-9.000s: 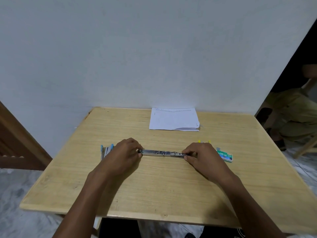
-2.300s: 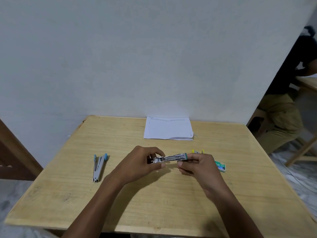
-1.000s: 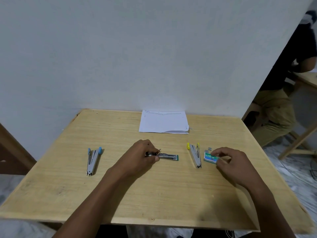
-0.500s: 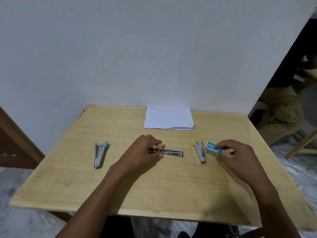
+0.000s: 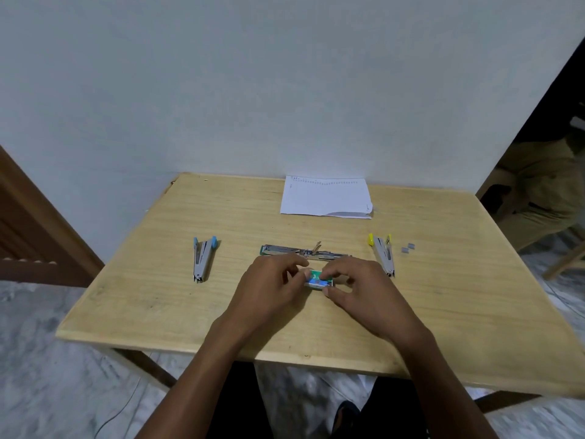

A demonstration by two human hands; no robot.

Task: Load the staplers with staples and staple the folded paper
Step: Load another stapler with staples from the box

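Observation:
A small green staple box [image 5: 319, 279] is held between both hands just above the middle of the wooden table [image 5: 158, 305]. My left hand [image 5: 269, 289] pinches its left end and my right hand [image 5: 364, 293] grips its right end. Right behind the hands lies a green-tipped stapler [image 5: 300, 250], swung fully open and flat. A blue-tipped stapler [image 5: 202, 258] lies at the left and a yellow-tipped stapler [image 5: 383, 253] at the right. The folded white paper [image 5: 326, 198] lies at the table's far edge by the wall.
Two small loose staple strips [image 5: 408, 248] lie right of the yellow-tipped stapler. A seated person [image 5: 544, 185] is at the far right beyond the table. A brown wooden frame [image 5: 28, 223] stands at the left.
My right hand carried the staple box from beside the yellow-tipped stapler to the table's middle. My left hand let go of the green-tipped stapler, now lying fully open, and took the box's left end.

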